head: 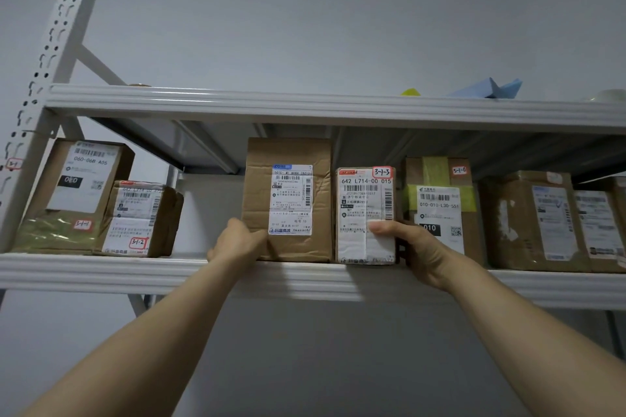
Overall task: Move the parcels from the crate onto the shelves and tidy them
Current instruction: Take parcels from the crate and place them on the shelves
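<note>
A tall brown cardboard parcel [288, 179] stands upright on the white metal shelf [101, 272]. My left hand [237, 242] grips its lower left corner. Touching its right side stands a shorter parcel covered in white labels [364, 200], marked 3-1-3. My right hand [411, 247] holds that one at its lower right, thumb across the front label and fingers hidden behind its side. Both arms reach up from below. The crate is out of view.
Two labelled parcels [84, 193] sit at the shelf's left end, with a gap between them and the tall parcel. Several more parcels [443, 200] stand to the right. The upper shelf [305, 105] carries blue and yellow items [491, 90]. A perforated upright post [44, 78] stands at left.
</note>
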`<state>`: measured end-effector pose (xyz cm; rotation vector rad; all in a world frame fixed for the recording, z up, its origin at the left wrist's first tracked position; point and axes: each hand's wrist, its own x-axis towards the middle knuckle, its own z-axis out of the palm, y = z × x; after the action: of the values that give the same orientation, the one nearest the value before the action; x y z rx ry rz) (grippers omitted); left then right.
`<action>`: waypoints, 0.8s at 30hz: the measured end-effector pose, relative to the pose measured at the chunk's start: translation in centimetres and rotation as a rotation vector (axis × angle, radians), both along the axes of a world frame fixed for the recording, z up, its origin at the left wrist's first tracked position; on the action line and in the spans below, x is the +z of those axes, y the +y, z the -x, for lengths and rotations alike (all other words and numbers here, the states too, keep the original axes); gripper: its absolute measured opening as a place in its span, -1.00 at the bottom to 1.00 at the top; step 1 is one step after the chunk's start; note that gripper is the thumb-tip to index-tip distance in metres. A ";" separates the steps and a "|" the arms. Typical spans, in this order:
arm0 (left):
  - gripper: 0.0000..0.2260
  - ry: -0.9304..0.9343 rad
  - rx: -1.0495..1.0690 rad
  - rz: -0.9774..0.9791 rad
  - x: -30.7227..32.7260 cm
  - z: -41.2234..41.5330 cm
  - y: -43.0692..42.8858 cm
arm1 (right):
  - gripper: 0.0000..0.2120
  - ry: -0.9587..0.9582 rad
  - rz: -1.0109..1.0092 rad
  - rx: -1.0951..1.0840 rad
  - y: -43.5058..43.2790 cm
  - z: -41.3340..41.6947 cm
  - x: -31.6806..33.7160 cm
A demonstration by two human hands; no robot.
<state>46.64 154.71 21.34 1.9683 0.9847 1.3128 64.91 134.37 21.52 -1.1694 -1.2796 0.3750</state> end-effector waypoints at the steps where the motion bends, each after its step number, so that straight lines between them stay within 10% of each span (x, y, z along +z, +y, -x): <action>1: -0.45 0.000 0.009 -0.006 0.1 -0.1 0.3 | -0.50 -0.020 0.021 -0.001 0.1 -0.1 0.1; 24: -0.37 -0.054 0.292 0.080 0.7 6.6 3.6 | -0.65 -0.062 0.100 0.173 7.1 6.8 0.8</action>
<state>40.04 158.32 22.02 1.7680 1.3144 1.4478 58.11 141.51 22.30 -1.1645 -1.4353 0.5386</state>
